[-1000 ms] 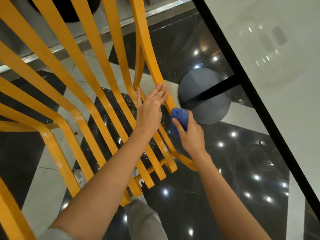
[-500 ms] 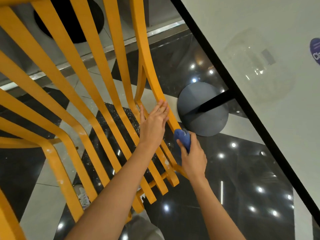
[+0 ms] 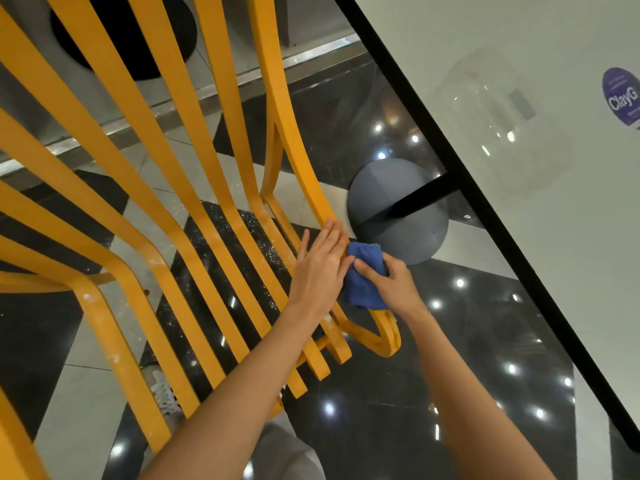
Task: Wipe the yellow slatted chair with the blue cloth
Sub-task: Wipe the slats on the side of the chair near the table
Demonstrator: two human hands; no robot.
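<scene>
My right hand [image 3: 391, 284] pinched the bunched blue cloth [image 3: 363, 275] against the yellow slatted chair's [image 3: 166, 188] outer slat, mid-wipe; left hand [image 3: 320, 266] lay flat, fingers together, bracing. Next, probably: slide toward the slat's front tip.

A glossy floor [image 3: 363, 427] of black and pale grey tiles is reflecting small ceiling lights and carrying the yellow slatted chair [image 3: 194, 216] — just beside it the round dark grey base [image 3: 391, 202] of a white bench [image 3: 554, 202] is resting too.
</scene>
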